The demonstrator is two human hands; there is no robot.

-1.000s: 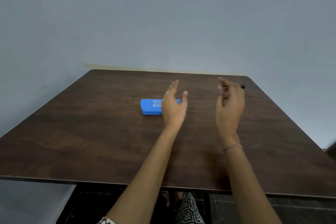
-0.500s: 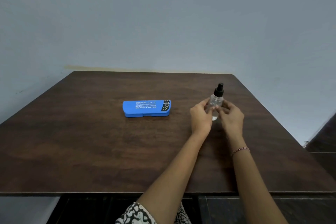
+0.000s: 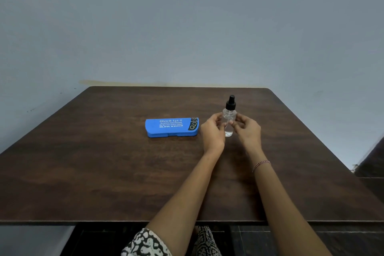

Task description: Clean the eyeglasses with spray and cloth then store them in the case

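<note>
Spray bottle (image 3: 229, 119) stood upright, pinched between left hand (image 3: 213, 132) and right hand (image 3: 248, 132); closed blue case (image 3: 172, 127) lay crosswise just left of grip, left hand nearer.

My dark wooden bench (image 3: 104, 172) stands before a pale blue-grey wall (image 3: 187, 16), a yellowish streak (image 3: 93, 82) where they meet; below the near edge, my black-and-white patterned clothing (image 3: 145, 243) shows over dark floor tiles (image 3: 259, 239).
</note>
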